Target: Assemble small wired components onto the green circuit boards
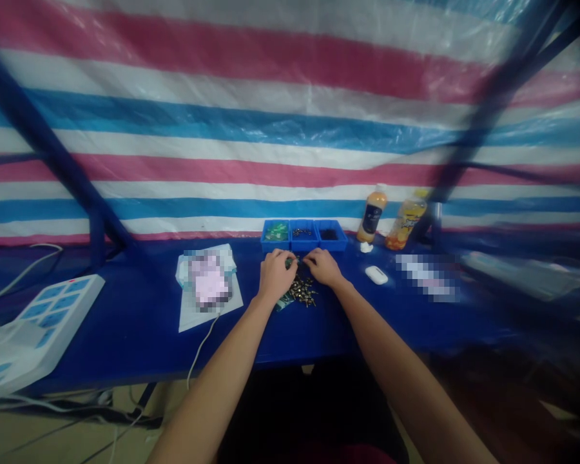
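Work looks unfinished: loose brass-coloured parts [305,291] lie mid-frame on the surface [319,335], below three part-filled blue bins [304,245]. The left hand [276,269] seemingly pinches a green piece [289,263]; the right hand's [323,266] hold cannot be told.

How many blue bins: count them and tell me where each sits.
3, side by side beyond the left hand and right hand: left bin, holding green pieces; middle bin, small metallic parts; right bin, dark bits. No others show.
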Tool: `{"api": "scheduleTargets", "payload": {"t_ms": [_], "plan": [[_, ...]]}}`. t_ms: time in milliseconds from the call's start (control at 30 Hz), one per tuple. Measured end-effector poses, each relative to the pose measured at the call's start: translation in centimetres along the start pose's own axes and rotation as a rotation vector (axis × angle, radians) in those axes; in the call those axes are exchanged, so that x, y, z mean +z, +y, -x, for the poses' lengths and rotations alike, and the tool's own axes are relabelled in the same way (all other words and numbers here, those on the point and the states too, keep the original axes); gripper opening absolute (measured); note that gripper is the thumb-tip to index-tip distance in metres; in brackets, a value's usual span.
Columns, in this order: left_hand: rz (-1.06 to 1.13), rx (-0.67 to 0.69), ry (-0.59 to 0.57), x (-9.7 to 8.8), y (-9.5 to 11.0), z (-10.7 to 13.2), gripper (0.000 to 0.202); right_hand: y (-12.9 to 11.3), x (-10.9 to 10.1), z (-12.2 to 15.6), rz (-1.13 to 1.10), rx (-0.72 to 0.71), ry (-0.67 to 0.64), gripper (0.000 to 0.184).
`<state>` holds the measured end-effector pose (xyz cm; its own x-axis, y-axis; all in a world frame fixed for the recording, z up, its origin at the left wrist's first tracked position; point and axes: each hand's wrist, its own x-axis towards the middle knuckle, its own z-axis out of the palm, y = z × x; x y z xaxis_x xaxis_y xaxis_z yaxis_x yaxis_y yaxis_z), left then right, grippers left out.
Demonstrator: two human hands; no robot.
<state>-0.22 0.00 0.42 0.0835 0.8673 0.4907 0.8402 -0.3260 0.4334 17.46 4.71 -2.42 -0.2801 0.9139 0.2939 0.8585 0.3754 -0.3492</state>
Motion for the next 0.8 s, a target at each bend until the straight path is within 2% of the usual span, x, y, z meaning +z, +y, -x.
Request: {"api": "scheduleTargets", "payload": {"t_ms": [200, 433, 600, 800], "plan": [[0.034, 0.014, 0.013, -0.1, 0.0, 0.0, 0.015, 1.0, -0.2, 0.3, -0.046, -0.072, -0.075, 0.030], [0.057, -0.001, 0.013, -0.2, 0.1, -0.1, 0.015, 0.2, -0.5, 0.5, -0.040, -0.059, -0.064, 0.023], [0.059, 0.006, 0.009, -0.1, -0.1, -0.1, 0.016, 0.0, -0.4, 0.6, -0.066, -0.038, 0.007, 0.020], [0.136, 0.070, -0.012, -0.3, 0.4, -0.2, 0.022, -0.5, -1.5, 1.0, -0.429, -0.018, 0.185, 0.018]]}}
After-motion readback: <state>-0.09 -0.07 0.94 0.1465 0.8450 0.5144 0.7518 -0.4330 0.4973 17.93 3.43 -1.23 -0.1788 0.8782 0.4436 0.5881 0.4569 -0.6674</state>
